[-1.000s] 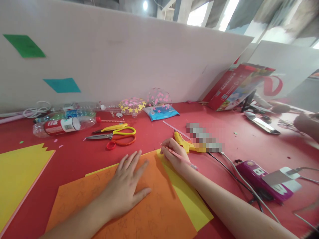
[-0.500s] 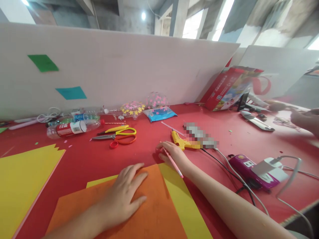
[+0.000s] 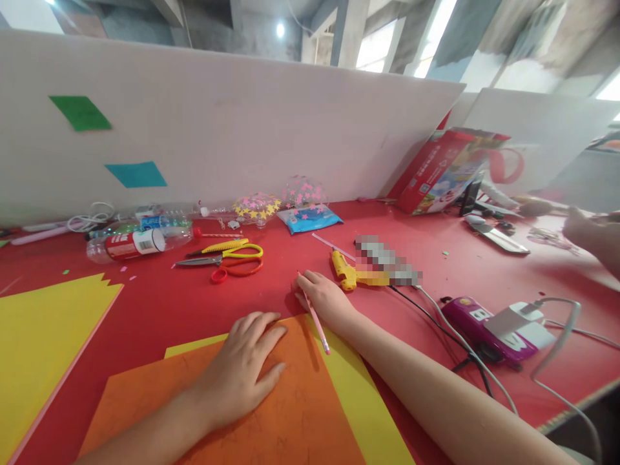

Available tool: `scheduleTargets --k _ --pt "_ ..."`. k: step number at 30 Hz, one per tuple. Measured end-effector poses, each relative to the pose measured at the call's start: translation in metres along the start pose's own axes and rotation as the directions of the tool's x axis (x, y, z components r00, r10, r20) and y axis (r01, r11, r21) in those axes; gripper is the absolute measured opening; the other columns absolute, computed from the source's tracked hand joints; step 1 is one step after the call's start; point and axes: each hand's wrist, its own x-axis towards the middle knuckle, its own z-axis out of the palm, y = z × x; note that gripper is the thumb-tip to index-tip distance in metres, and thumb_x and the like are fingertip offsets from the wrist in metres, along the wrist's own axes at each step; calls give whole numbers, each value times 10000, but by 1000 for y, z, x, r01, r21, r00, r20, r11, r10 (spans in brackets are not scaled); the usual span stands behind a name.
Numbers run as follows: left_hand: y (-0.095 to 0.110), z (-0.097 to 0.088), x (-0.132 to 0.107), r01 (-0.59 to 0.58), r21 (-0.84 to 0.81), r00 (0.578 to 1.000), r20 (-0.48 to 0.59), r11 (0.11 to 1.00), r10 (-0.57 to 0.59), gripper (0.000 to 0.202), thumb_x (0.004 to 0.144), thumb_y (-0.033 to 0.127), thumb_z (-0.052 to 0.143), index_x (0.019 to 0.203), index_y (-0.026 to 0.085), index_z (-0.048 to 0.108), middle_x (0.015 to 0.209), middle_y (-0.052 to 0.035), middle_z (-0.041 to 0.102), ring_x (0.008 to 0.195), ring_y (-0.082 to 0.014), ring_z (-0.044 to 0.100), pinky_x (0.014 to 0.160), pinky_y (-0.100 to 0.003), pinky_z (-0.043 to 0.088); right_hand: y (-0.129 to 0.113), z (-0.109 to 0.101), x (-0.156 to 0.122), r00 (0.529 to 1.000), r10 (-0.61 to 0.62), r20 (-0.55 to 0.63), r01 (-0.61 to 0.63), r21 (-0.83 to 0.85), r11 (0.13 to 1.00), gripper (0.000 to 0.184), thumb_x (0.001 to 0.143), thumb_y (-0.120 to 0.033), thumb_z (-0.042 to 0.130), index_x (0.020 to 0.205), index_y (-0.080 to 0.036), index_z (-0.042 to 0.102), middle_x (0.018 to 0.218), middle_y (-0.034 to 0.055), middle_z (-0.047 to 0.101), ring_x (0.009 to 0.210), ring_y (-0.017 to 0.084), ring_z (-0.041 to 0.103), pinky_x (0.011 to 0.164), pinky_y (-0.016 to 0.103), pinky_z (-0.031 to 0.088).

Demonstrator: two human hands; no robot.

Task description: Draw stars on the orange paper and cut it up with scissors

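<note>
From where I stand, the red counter (image 3: 276, 294) takes up most of the room in front of the worker, with a white board (image 3: 217, 123) along its back; on it, nearest the worker, lies an orange sheet (image 3: 314, 400) over a yellow sheet (image 3: 358, 394), the yellow showing along the right side and part of the far edge. The left hand (image 3: 247, 365) lies on the orange sheet, fingers a little spread; the right hand (image 3: 327, 302), at the sheets' far edge, pinches a pink pencil (image 3: 317, 326), its tip end out past the paper.

The edges don't match, so I'd say the sheets could slide apart if the left hand pressed lightly or lifted; a stroke begun out there could mark the counter instead of the paper. The yellow glue gun (image 3: 345, 271) lies just beside the right hand; whether it's hot I can't tell, but a careless swing rightward could knock it, and the forearm might drag its black cord (image 3: 421, 311); the scissors (image 3: 201, 261) lie farther off, a smaller worry.
</note>
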Motion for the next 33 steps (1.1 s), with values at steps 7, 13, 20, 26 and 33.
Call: scheduleTargets --k 7,13,20,26,33 --pt "1 -3 1 11 21 999 39 1000 -12 359 900 273 493 1246 187 542 1316 -131 525 1197 -326 468 990 -522 419 2 1 -1 993 29 -117 -6 191 982 196 758 -28 425 820 -198 500 723 2 524 617 143 457 577 235 318" --pt "1 -2 9 10 30 991 132 999 -14 473 917 229 429 1382 146 451 1482 -143 412 1355 -311 365 1092 -504 332 13 3 0 925 257 -280 -129 405 905 217 644 -68 414 800 -215 446 739 -9 507 655 157 485 618 247 370" --pt "-4 -11 52 -34 76 925 381 997 3 815 791 376 616 1490 104 295 1563 -174 199 1434 -324 161 1152 -517 154 16 3 1 935 283 -215 -162 449 879 149 652 -119 431 761 -220 444 725 -6 520 659 169 503 626 266 386" --pt "-23 -9 49 -59 90 961 275 994 32 847 874 590 528 1520 142 214 1566 -160 201 1438 -294 153 1160 -468 143 11 -2 3 927 312 -210 -192 448 873 98 694 -142 428 749 -217 459 731 6 549 664 168 525 631 266 400" --pt "-15 -5 35 7 50 986 165 999 -15 732 952 542 437 1531 165 193 1575 -147 172 1434 -310 158 1150 -493 187 6 -8 -3 934 327 -145 -214 506 835 141 744 -128 410 825 -216 486 630 -25 541 572 155 539 562 249 413"
